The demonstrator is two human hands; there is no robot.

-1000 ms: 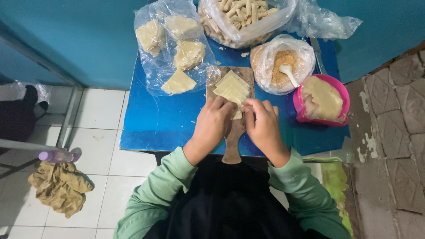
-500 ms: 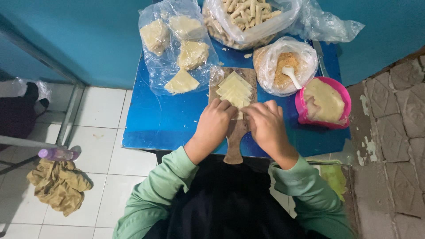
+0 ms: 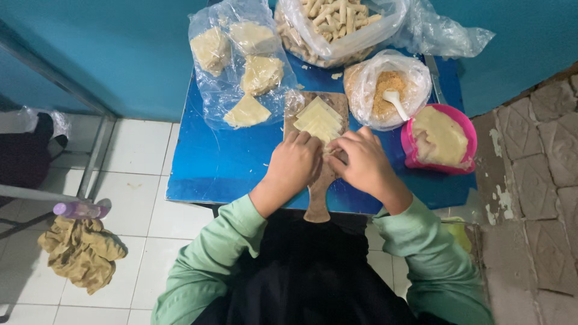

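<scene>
A stack of pale square wrapper sheets [image 3: 319,117] lies on a wooden paddle board [image 3: 317,207] on the small blue table [image 3: 223,165]. My left hand [image 3: 295,162] and my right hand [image 3: 361,159] sit side by side over the near corner of the top sheet, fingers curled onto it. What lies under the fingers is hidden. A bag of brown crumbly filling [image 3: 388,87] with a white spoon [image 3: 396,102] stands just behind my right hand.
A clear bag of folded wrappers [image 3: 244,66] lies at the back left, a bag of finished rolls [image 3: 337,24] at the back. A pink bowl of pale paste [image 3: 442,138] stands right. On the tiled floor lie a crumpled cloth [image 3: 81,253] and a purple bottle [image 3: 81,209].
My hands have stayed on the near corner of the wrapper; the right hand's fingers have shifted slightly inward toward the left hand.
</scene>
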